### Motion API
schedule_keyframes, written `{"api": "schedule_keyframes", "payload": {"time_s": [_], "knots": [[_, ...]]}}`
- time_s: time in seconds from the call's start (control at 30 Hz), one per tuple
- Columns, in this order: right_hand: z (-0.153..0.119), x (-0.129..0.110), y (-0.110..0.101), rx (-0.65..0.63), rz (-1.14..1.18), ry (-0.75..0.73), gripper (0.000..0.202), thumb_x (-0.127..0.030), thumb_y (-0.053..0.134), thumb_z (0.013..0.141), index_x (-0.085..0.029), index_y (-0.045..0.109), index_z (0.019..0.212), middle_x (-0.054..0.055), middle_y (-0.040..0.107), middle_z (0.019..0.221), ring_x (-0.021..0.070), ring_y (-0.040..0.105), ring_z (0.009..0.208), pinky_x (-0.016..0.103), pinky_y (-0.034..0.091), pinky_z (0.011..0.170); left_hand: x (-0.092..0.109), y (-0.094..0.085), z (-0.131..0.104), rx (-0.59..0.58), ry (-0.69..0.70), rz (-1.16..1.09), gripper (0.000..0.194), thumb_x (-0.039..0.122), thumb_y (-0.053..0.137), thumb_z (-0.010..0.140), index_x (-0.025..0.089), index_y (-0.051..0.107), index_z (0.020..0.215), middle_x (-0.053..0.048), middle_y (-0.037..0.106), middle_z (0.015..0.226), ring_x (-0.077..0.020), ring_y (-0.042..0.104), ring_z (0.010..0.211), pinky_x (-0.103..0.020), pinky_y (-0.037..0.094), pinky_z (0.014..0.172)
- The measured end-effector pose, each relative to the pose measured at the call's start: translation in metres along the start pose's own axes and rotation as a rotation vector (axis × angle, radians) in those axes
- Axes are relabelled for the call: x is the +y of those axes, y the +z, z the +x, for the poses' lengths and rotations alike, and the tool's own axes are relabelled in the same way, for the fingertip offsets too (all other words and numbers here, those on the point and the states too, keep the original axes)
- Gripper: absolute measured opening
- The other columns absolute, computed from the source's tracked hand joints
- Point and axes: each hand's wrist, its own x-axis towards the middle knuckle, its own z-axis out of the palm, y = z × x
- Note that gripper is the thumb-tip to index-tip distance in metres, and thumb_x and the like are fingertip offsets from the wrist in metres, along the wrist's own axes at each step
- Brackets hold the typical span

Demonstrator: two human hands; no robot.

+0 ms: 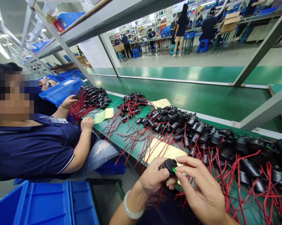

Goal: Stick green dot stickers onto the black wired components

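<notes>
My left hand (153, 176), with a pale bangle at its wrist, is wrapped around a black cylindrical part that resembles a small pump (169, 166). A short nozzle on the part points up. My right hand (198, 186) pinches a small green sticker (174, 169) against the part's side between thumb and fingers. A red wire hangs below the part. Beside my hands lies a pale yellow sheet (163, 149), partly covered by red wires. A long heap of similar black parts (202, 132) with red wires stretches along the bench.
To the left a co-worker (68, 143) sits with hands near another heap of parts (94, 97) and a sheet of green stickers (103, 116). Blue bins (47, 203) stand at lower left. A metal frame post (263, 47) rises beyond the green bench (178, 90).
</notes>
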Motion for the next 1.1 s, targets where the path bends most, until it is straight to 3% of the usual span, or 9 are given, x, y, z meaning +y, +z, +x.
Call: {"api": "schedule_keyframes", "payload": {"time_s": [0.13,0.37,0.63,0.8,0.9,1.1], "knots": [[0.002,-0.002,-0.002,0.043,-0.067,-0.038,0.014,-0.005,0.054,0.089,-0.015,0.061,0.096,0.007,0.061,0.102,0.0119,0.061,0.096,0.020,0.051,0.084,0.001,0.001,0.000,0.014,0.005,0.032,0.054,0.064,0.069,0.072,0.012,0.054,0.068,0.006,0.040,0.044,-0.0047,0.037,0.039,-0.018,0.034,0.041],[0.001,0.000,-0.001,0.138,-0.271,-0.249,0.017,-0.001,0.059,0.085,-0.012,0.063,0.097,0.009,0.061,0.101,0.0159,0.061,0.096,0.028,0.054,0.084,-0.001,0.001,-0.002,-0.014,0.019,0.008,0.052,0.061,0.069,0.074,0.011,0.055,0.072,0.007,0.040,0.044,-0.0046,0.037,0.039,-0.018,0.035,0.042],[0.002,0.008,-0.003,0.043,-0.211,-0.284,0.019,-0.001,0.060,0.084,-0.010,0.067,0.098,0.012,0.065,0.102,0.0198,0.063,0.097,0.032,0.056,0.080,0.003,0.004,-0.002,0.014,0.042,0.013,0.052,0.061,0.066,0.076,0.012,0.053,0.066,0.006,0.039,0.043,-0.0047,0.037,0.039,-0.018,0.034,0.041],[0.006,0.009,-0.012,-0.067,-0.245,-0.372,0.027,-0.005,0.058,0.085,-0.012,0.065,0.110,0.013,0.068,0.103,0.0212,0.064,0.100,0.033,0.057,0.083,0.003,0.004,-0.005,0.073,0.039,0.069,0.053,0.063,0.065,0.076,0.013,0.051,0.063,0.006,0.039,0.044,-0.0054,0.038,0.040,-0.019,0.033,0.042],[0.006,0.009,-0.012,-0.072,-0.177,-0.308,0.028,-0.004,0.058,0.085,-0.015,0.065,0.110,0.011,0.067,0.102,0.0198,0.064,0.098,0.032,0.058,0.081,0.003,0.004,-0.006,0.096,0.048,0.092,0.052,0.061,0.066,0.076,0.013,0.052,0.063,0.005,0.040,0.044,-0.0054,0.038,0.040,-0.019,0.033,0.043],[0.004,0.005,0.001,-0.026,0.151,0.047,0.016,-0.007,0.060,0.086,-0.021,0.065,0.092,0.007,0.063,0.101,0.0161,0.065,0.092,0.026,0.057,0.076,0.002,0.006,-0.007,0.094,0.046,0.088,0.052,0.061,0.066,0.076,0.012,0.052,0.063,0.006,0.038,0.042,-0.0047,0.036,0.038,-0.019,0.031,0.043]]}}
